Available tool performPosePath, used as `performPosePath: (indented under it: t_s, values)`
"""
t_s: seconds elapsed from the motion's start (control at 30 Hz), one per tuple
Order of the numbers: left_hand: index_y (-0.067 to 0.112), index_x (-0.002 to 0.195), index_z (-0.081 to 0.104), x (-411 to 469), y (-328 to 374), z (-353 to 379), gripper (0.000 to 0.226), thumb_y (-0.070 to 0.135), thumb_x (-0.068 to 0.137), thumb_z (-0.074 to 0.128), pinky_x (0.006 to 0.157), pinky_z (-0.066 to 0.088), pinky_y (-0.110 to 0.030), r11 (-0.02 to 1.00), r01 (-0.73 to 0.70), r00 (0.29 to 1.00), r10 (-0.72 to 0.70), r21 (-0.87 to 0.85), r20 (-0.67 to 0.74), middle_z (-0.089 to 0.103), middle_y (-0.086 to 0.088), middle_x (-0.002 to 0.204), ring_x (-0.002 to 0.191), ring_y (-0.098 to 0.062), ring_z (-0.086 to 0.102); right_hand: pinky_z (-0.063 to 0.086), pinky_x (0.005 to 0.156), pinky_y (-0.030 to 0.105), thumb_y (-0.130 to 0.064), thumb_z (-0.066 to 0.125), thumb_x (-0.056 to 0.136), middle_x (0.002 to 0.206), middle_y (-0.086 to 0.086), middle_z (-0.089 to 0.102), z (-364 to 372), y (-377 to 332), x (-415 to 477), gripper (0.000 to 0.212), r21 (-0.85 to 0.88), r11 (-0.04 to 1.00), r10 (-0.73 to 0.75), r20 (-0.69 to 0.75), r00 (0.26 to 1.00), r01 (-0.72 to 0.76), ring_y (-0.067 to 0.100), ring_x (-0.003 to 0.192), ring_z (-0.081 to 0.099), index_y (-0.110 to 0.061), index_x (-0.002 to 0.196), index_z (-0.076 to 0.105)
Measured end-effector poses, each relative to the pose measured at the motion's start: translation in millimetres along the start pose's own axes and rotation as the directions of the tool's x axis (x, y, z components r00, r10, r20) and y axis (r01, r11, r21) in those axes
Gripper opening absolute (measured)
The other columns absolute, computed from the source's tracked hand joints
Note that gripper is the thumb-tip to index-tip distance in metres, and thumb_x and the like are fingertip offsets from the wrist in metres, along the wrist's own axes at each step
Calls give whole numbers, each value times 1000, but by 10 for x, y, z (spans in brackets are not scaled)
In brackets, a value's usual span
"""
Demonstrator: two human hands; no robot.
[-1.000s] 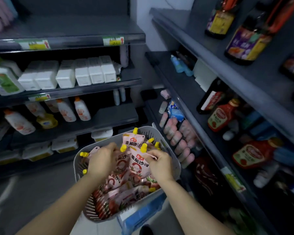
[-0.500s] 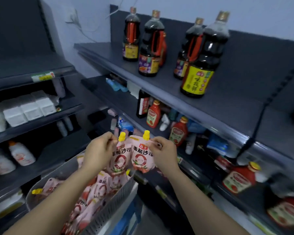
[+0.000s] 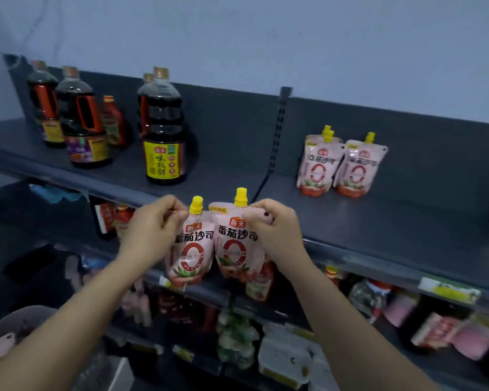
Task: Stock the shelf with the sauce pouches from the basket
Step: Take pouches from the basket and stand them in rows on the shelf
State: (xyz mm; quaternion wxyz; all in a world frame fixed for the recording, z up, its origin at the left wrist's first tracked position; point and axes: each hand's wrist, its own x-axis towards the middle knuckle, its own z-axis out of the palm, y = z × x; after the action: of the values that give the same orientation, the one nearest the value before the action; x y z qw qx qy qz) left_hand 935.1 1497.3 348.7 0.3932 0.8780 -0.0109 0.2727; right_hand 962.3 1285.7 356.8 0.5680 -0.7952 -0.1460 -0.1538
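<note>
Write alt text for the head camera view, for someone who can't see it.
Left hand and right hand each pinch a yellow-capped sauce pouch before a dark shelf. More pouches stand on it, right of dark bottles.

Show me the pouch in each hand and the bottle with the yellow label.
Left-hand pouch (image 3: 192, 251): head view, front, inside the red ring.
Right-hand pouch (image 3: 234, 249): head view, front, inside the red ring.
Yellow-label bottle (image 3: 161, 162): head view, on the label.

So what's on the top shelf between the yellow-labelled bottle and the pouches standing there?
Nothing stands there: in the head view the shelf is bare from the yellow-labelled bottle to the standing pouches, apart from the slotted upright on its back panel.
</note>
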Motion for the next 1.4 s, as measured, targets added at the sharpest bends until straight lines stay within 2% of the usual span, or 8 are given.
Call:
performPosePath:
  t_s: [0.13, 0.27, 0.37, 0.67, 0.83, 0.97, 1.27, 1.4]
  values:
    - [22, 74, 60, 180, 636, 431, 18, 12, 89, 59, 64, 43, -32, 993, -89, 996, 91, -77, 18, 65, 3, 71, 69, -13, 57, 48, 68, 25, -15, 65, 84, 69, -15, 65, -817, -59, 76, 16, -36, 999, -40, -70, 997, 38, 0, 73, 60, -25, 72, 66]
    - [23, 70, 60, 341, 1183, 850, 21, 12, 88, 60, 57, 40, -25, 980, -128, 990, 135, -151, 44, 61, 4, 64, 59, -11, 50, 55, 86, 44, -20, 65, 85, 90, -4, 72, -1510, -42, 159, 12, -23, 999, 23, -117, 993, -26, 17, 93, 67, -28, 76, 66]
    - [22, 70, 60, 467, 1536, 1131, 21, 12, 88, 61, 58, 40, -26, 970, -137, 986, 152, -203, 64, 59, 8, 62, 58, -10, 49, 53, 89, 49, -22, 66, 85, 100, 1, 73, -1949, 10, 226, 4, -1, 999, 54, -147, 988, -55, 24, 99, 67, -24, 83, 68]
    - [20, 69, 59, 909, 2296, 1934, 23, 13, 90, 59, 63, 44, -27, 937, -149, 967, 206, -317, 154, 62, 7, 68, 61, -6, 54, 60, 64, 38, -12, 66, 86, 82, 3, 75, -2889, 283, 504, 11, 35, 997, 75, -271, 960, -68, 18, 73, 73, -19, 79, 70]
    - [15, 74, 61, 1214, 2497, 2447, 19, 14, 92, 57, 72, 44, -30, 921, -183, 944, 263, -345, 201, 65, 1, 79, 75, -14, 57, 50, 47, 19, -11, 66, 87, 73, -2, 73, -3273, 510, 762, 13, 0, 996, 89, -328, 940, -95, 7, 61, 70, -19, 76, 69]
    - [26, 70, 57, 1447, 2630, 2887, 24, 15, 92, 57, 66, 44, -28, 906, -198, 928, 297, -375, 226, 61, 8, 72, 70, -9, 55, 49, 47, 18, -11, 66, 87, 68, -5, 74, -3527, 697, 950, 15, -18, 990, 120, -373, 920, -137, 8, 61, 70, -20, 76, 69]
    - [26, 69, 56, 1744, 2900, 3642, 27, 12, 91, 54, 55, 38, -24, 911, -191, 910, 304, -365, 281, 59, 12, 69, 64, -3, 52, 51, 48, 20, -11, 66, 88, 76, -2, 72, -4026, 1161, 1253, 19, -68, 969, 177, -468, 865, -235, 10, 65, 70, -23, 73, 66]
    - [26, 67, 55, 1820, 3001, 3915, 28, 10, 90, 55, 60, 41, -23, 915, -189, 907, 302, -356, 294, 60, 12, 72, 68, -3, 52, 48, 48, 20, -11, 65, 89, 76, -3, 71, -4228, 1368, 1367, 20, -65, 960, 211, -470, 857, -272, 9, 65, 68, -24, 73, 66]
